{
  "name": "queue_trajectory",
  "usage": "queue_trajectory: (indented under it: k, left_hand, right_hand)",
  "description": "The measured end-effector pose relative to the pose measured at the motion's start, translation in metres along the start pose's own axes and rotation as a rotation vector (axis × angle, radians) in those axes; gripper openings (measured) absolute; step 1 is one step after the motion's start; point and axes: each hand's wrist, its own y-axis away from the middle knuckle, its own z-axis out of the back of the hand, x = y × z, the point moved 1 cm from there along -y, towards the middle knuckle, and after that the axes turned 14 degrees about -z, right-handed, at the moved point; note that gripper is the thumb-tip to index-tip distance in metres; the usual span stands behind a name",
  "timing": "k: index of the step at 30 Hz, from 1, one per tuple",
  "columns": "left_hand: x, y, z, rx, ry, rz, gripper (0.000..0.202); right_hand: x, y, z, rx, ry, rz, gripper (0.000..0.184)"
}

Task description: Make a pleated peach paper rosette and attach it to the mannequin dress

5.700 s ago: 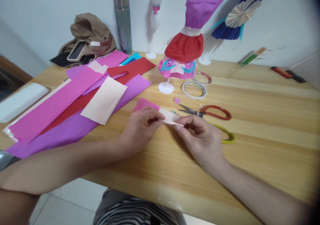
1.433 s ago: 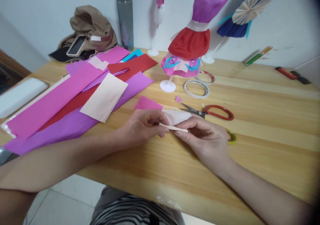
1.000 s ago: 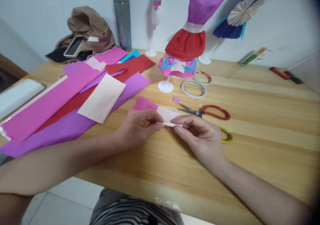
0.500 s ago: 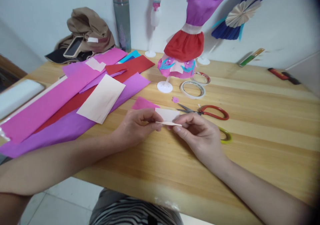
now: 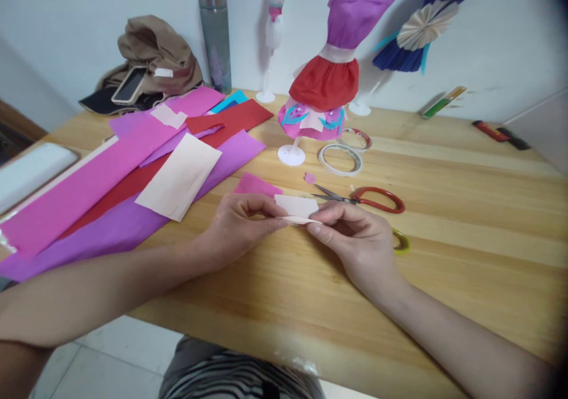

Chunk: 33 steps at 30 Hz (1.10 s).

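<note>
A small piece of cream paper is pinched at both ends, its near edge folded into a narrow strip. My left hand grips the left end between thumb and fingers. On the right end, my right hand has a similar pinch. Just behind the hands lie a pink paper scrap and a tiny pink flower-shaped cutout. Red-handled scissors rest beyond my right hand, which partly hides a yellow-green handle.
Colored paper strips and a cream sheet cover the left. Behind stand a doll form in a purple and red paper dress, tape rolls, a bottle, and a cap with a phone.
The upright part of the cream paper behind the fold looks shorter now. Both hands keep their pinch in nearly the same place, and the view has shifted slightly.
</note>
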Motion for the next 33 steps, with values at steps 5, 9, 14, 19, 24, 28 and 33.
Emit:
queue_trajectory:
  k: [5,9,14,19,24,28,33]
  left_hand:
    - [-0.0011,0.0004,-0.0031,-0.054,0.098,0.102,0.013]
    - [-0.0022,0.0013,-0.0054,-0.077,0.153,0.133,0.015]
    - [-0.0030,0.0007,-0.0055,-0.107,0.148,0.133,0.018]
    - [-0.0038,-0.0003,-0.0043,-0.102,0.121,0.125,0.018]
    - [-0.0048,-0.0005,-0.0037,-0.062,0.081,0.062,0.017]
    - [-0.0051,-0.0010,-0.0030,-0.035,0.008,-0.051,0.012]
    - [-0.0040,0.0008,-0.0004,0.011,-0.174,-0.270,0.004]
  right_hand:
    - [-0.0027,0.0001,0.0005,-0.015,-0.017,0.022,0.014]
    - [-0.0016,0.0009,0.0010,-0.005,-0.014,0.031,0.014]
    - [0.0017,0.0014,0.0002,-0.009,0.008,0.036,0.016]
    - [0.0027,0.0013,-0.0006,-0.010,-0.006,0.034,0.016]
    - [0.0035,0.0013,-0.0011,-0.007,-0.005,0.053,0.017]
    - [0.0019,0.0019,-0.0018,-0.033,0.013,0.078,0.016]
    - [-0.0026,0.0034,-0.0003,-0.087,0.051,0.116,0.014]
